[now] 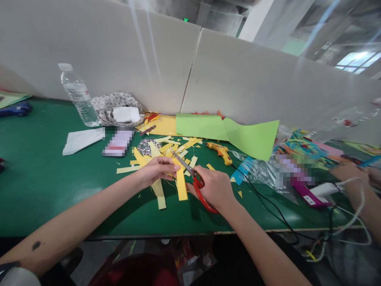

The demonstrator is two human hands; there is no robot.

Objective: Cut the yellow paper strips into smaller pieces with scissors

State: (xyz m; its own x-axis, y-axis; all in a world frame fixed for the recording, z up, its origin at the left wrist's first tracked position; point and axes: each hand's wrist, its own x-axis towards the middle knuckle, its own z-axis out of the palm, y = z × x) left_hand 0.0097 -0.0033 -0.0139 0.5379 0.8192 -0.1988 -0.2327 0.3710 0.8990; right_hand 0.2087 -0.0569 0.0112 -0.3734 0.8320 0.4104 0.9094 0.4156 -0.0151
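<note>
My left hand (pixel 159 171) pinches a yellow paper strip (pixel 182 184) near its upper end, and the strip hangs down over the table. In my right hand (pixel 216 188) are scissors (pixel 205 200) with red handles. Their metal blades point up and left, right by the top of the strip; whether they touch the paper I cannot tell. Below and behind both hands lies a loose heap of pale yellow and yellow paper strips (pixel 161 195). Beside the heap is a round patch of small shiny pieces (pixel 147 147).
Behind the strips are green paper (pixel 199 126) and a yellow hot glue gun (pixel 220 152) with a black cord. A water bottle (pixel 79 99), a spotted cloth bag (pixel 102 107) and a phone (pixel 119 142) stand or lie left. At right, a co-worker's hands (pixel 351 174) are near cables and plastic bags.
</note>
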